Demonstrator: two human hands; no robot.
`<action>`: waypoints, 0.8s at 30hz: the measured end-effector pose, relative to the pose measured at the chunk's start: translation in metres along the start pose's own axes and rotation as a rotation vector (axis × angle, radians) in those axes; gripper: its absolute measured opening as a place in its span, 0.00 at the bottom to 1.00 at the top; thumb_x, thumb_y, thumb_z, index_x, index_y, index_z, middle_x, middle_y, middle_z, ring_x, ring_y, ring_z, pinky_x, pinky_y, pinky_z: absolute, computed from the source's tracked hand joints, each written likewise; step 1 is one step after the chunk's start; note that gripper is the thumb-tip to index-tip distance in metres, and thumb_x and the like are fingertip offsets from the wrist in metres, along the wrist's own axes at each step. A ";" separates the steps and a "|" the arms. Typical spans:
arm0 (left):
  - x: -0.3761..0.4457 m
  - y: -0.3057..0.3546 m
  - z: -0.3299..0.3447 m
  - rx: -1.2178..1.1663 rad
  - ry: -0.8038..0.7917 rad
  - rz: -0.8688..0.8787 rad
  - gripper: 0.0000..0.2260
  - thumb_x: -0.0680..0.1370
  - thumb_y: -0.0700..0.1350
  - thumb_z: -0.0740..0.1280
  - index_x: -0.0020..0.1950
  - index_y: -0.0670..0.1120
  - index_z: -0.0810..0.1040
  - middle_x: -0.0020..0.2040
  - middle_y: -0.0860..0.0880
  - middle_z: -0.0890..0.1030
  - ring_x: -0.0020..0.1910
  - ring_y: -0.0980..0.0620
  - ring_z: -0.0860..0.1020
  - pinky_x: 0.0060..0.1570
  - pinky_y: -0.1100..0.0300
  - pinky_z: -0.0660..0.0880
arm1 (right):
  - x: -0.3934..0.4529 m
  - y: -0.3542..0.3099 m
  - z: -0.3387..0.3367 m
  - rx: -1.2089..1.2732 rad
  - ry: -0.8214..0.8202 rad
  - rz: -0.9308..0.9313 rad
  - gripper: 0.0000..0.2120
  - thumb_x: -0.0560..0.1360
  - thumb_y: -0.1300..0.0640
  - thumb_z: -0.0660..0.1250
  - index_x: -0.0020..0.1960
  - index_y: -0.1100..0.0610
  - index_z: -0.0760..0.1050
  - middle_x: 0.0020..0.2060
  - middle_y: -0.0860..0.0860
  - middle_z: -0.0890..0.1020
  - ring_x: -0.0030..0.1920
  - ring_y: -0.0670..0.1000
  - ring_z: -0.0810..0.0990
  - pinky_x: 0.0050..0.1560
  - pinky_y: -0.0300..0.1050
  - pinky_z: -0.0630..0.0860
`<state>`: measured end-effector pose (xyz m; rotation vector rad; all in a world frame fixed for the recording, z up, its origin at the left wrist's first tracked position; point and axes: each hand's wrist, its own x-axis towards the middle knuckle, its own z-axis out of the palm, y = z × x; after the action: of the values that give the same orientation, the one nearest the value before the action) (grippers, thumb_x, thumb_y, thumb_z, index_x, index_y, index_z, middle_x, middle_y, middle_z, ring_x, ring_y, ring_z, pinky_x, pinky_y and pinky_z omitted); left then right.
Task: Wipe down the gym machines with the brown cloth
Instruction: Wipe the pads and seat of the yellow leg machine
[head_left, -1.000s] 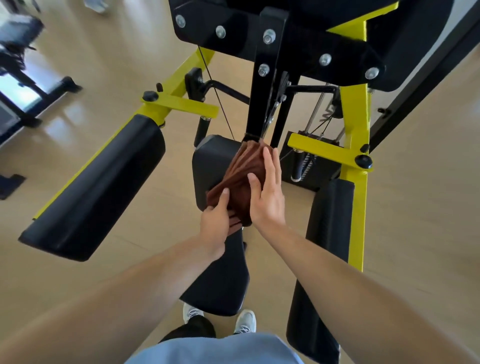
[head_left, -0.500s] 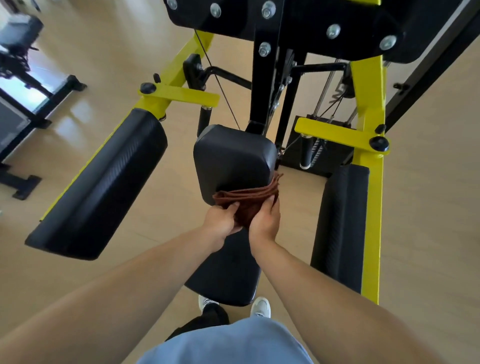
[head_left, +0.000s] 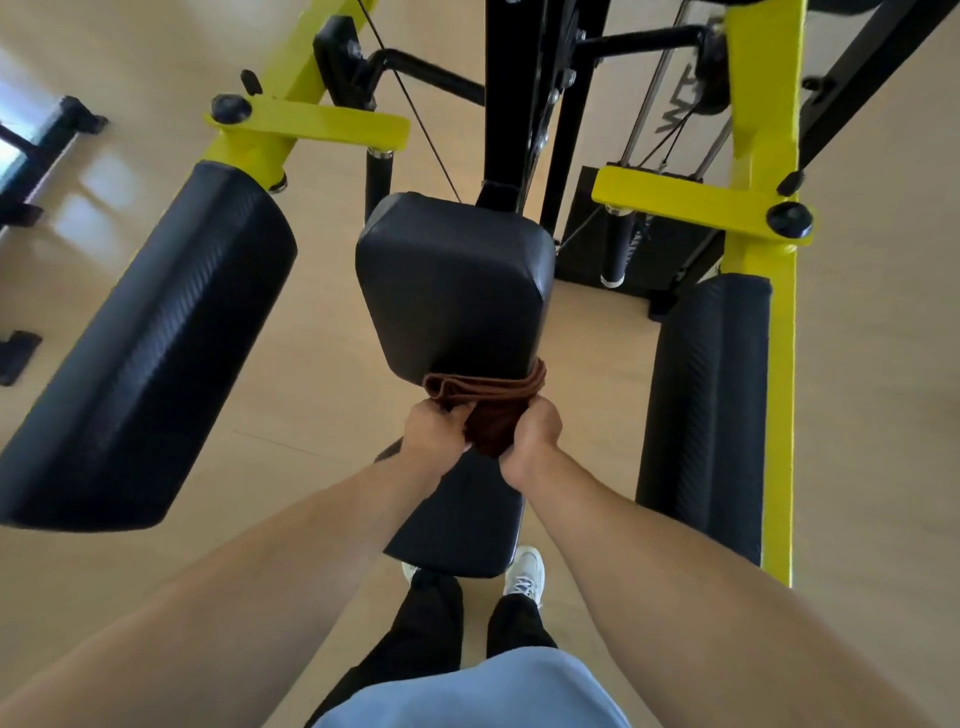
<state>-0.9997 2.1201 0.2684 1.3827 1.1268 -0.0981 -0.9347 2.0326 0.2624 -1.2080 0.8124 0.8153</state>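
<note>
The gym machine's yellow frame (head_left: 761, 156) stands around everything, with the black back pad (head_left: 454, 283) at its centre serving as landmark. To the left of that pad angles a long arm pad (head_left: 150, 343); to its right a second arm pad (head_left: 709, 410) runs upright along the frame. Below the back pad lies the seat pad (head_left: 462, 525), partly hidden by the hands.

The brown cloth (head_left: 488, 402) is bunched into a folded band against the back pad's lower edge, its long axis running side to side across the pad, a tail hanging down between the hands. Held this way it likely covers the pad's full width in one stroke.

The left hand (head_left: 434, 434) clenches the cloth's left end; the right hand (head_left: 535, 428) grasps the right end, both just under the pad's bottom edge.
</note>
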 end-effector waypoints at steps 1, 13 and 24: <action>0.000 -0.003 -0.001 0.021 0.008 0.033 0.05 0.80 0.46 0.66 0.44 0.50 0.77 0.51 0.40 0.85 0.50 0.39 0.84 0.53 0.40 0.81 | 0.000 0.000 0.000 0.015 -0.008 0.004 0.16 0.82 0.53 0.56 0.56 0.56 0.82 0.54 0.59 0.86 0.54 0.58 0.84 0.63 0.56 0.79; -0.007 -0.005 -0.045 0.289 0.116 0.351 0.07 0.82 0.45 0.60 0.53 0.48 0.77 0.45 0.46 0.84 0.43 0.44 0.82 0.44 0.50 0.80 | -0.010 0.044 0.025 0.517 -0.189 0.085 0.24 0.86 0.46 0.48 0.66 0.54 0.79 0.59 0.60 0.85 0.62 0.62 0.81 0.64 0.59 0.77; 0.007 0.022 -0.116 0.286 0.179 0.394 0.06 0.81 0.46 0.62 0.51 0.47 0.78 0.40 0.49 0.84 0.40 0.55 0.83 0.45 0.59 0.80 | -0.040 0.072 0.091 0.513 -0.137 0.087 0.24 0.87 0.45 0.49 0.74 0.57 0.71 0.68 0.60 0.77 0.68 0.61 0.76 0.70 0.56 0.70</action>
<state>-1.0475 2.2226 0.3034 1.8769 0.9897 0.1573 -1.0077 2.1295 0.2795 -0.6603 0.8970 0.6941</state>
